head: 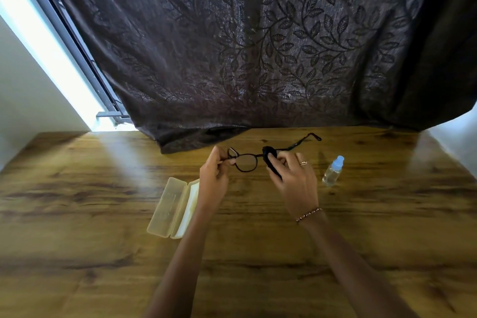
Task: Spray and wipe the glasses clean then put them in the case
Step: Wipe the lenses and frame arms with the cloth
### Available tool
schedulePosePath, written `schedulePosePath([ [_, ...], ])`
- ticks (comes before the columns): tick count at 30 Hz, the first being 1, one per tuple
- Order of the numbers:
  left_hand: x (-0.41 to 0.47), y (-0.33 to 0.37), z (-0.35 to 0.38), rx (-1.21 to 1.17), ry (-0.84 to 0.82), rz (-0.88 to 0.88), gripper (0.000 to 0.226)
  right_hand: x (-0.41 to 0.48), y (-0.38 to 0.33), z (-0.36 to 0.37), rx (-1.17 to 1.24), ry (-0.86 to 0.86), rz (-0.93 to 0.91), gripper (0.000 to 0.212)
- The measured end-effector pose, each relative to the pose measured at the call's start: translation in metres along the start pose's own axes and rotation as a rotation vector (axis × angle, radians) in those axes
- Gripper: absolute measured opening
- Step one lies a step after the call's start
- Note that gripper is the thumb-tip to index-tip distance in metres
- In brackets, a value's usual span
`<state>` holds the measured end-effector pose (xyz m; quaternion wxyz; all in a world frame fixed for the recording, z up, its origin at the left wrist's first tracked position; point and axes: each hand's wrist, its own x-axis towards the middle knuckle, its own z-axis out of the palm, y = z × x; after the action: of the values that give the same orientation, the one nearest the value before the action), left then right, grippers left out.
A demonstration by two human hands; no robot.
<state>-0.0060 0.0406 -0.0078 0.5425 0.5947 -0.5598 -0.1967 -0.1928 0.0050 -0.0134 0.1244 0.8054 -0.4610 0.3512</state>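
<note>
The left hand [213,175] pinches the glasses [247,161] at one end to hold them steady above the table [77,188], while the right hand [294,178] pinches a dark cloth [271,160] around one lens to wipe it, and the open case [170,208] waits near.

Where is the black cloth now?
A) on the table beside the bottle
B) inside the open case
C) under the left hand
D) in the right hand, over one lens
D: the right hand holds the cloth over one lens of the glasses, which the left hand grips.
</note>
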Motion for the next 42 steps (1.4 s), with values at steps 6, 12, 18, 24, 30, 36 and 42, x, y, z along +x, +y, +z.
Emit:
schedulePosePath([
  [6,-0.003,-0.012,-0.012,-0.183,-0.193,-0.111,0.013,0.007,0.011,-0.007,-0.035,0.065,-0.132,0.030],
  [12,0.031,-0.007,-0.025,-0.267,-0.393,-0.400,0.043,0.005,0.010,-0.007,0.000,0.093,-0.211,0.030],
  [18,0.072,0.016,-0.017,0.005,-0.858,-0.479,0.047,0.002,0.002,-0.006,-0.021,0.121,-0.240,0.031],
  [24,0.076,0.037,-0.009,0.077,-0.898,-0.412,0.019,0.000,0.005,0.000,-0.104,0.112,-0.225,0.046],
  [30,0.074,0.042,0.001,0.245,-0.833,-0.286,0.017,-0.002,0.003,0.000,-0.100,0.049,-0.225,0.049],
  [36,0.076,0.039,-0.002,0.349,-0.718,-0.238,0.014,-0.007,0.000,0.002,-0.039,-0.015,-0.106,0.044],
  [42,0.070,0.041,0.000,0.414,-0.626,-0.205,0.018,0.001,-0.002,0.004,-0.045,-0.075,-0.061,0.048],
])
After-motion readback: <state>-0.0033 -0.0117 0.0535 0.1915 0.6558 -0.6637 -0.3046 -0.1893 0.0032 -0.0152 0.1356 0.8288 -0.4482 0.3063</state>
